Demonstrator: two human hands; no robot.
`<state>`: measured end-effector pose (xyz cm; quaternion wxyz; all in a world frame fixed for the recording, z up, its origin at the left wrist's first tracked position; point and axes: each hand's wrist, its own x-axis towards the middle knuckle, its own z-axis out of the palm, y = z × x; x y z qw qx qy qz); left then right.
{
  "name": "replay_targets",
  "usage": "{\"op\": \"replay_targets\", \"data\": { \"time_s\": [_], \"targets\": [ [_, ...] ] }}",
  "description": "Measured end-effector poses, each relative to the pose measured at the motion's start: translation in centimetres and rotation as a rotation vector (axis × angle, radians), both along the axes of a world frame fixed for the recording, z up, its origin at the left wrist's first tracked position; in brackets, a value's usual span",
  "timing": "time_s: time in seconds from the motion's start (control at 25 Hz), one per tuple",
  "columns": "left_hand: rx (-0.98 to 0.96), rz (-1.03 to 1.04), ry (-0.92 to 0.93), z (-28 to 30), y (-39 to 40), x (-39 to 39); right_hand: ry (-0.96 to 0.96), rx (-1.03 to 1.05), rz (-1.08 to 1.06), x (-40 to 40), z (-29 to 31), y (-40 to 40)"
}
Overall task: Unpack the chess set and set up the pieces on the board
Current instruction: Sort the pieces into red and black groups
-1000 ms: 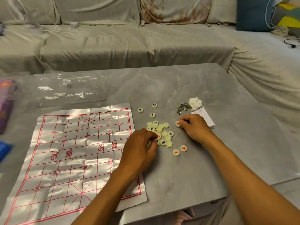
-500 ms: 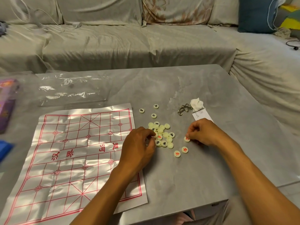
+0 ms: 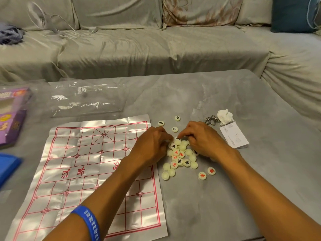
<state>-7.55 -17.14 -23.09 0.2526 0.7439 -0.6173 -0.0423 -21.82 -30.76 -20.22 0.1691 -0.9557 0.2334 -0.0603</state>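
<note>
A pile of round cream chess pieces (image 3: 181,154) with red or black characters lies on the grey table, just right of the red-lined paper board (image 3: 83,171). No pieces stand on the board. My left hand (image 3: 151,146) reaches over the board's right edge, its curled fingertips pinching a piece at the pile's far left. My right hand (image 3: 203,140) comes in from the right, thumb and index finger pinching a piece at the pile's far edge. Three black-marked pieces (image 3: 175,129) lie apart beyond the pile. Two red-marked pieces (image 3: 206,173) lie at its near right.
An empty clear plastic bag (image 3: 83,100) lies beyond the board. A purple box (image 3: 12,115) and a blue lid (image 3: 8,164) sit at the left. A metal puzzle ring (image 3: 211,120), crumpled tissue (image 3: 225,116) and folded leaflet (image 3: 233,135) lie right of the pile. A covered sofa surrounds the table.
My right hand left a red piece beside the other at the near right and moved back up to the pile's far edge. My left hand shifted slightly farther along the pile.
</note>
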Motion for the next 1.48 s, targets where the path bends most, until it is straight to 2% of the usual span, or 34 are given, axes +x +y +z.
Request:
{"op": "replay_targets", "data": {
  "time_s": [0.24, 0.32, 0.44, 0.64, 0.76, 1.0, 1.12, 1.36, 1.48],
  "targets": [
    [-0.006, 0.061, 0.049, -0.7, -0.1, -0.3, 0.144, -0.177, -0.091, 0.1, -1.1, 0.6],
    [0.020, 0.091, 0.087, -0.3, -0.5, -0.1, 0.103, -0.126, -0.113, 0.1, -1.2, 0.9],
    [0.029, 0.173, 0.156, 0.1, -1.3, 0.1, -0.069, 0.004, -0.085, -0.1, -0.7, 1.4],
    [0.031, 0.345, 0.387, 0.6, -1.8, 0.2, -0.131, 0.073, -0.147, -1.1, -0.1, 1.1],
    [0.077, 0.363, 0.461, 1.0, -1.7, 0.4, -0.138, 0.106, -0.184, -1.2, 0.0, 0.9],
    [0.091, 0.364, 0.428, 0.8, -1.6, 0.3, -0.116, 0.152, -0.218, -1.1, -0.2, 0.6],
    [0.097, 0.349, 0.294, 0.3, -1.5, 0.3, -0.093, 0.166, -0.223, -1.0, -0.4, 0.5],
    [-0.016, 0.442, 0.236, 1.0, -3.0, 0.1, -0.103, 0.132, -0.166, -0.5, -0.8, 1.7],
    [-0.054, 0.402, 0.225, 1.1, -1.5, -1.1, -0.102, 0.063, -0.151, 0.8, -1.3, 1.7]
  ]
}}
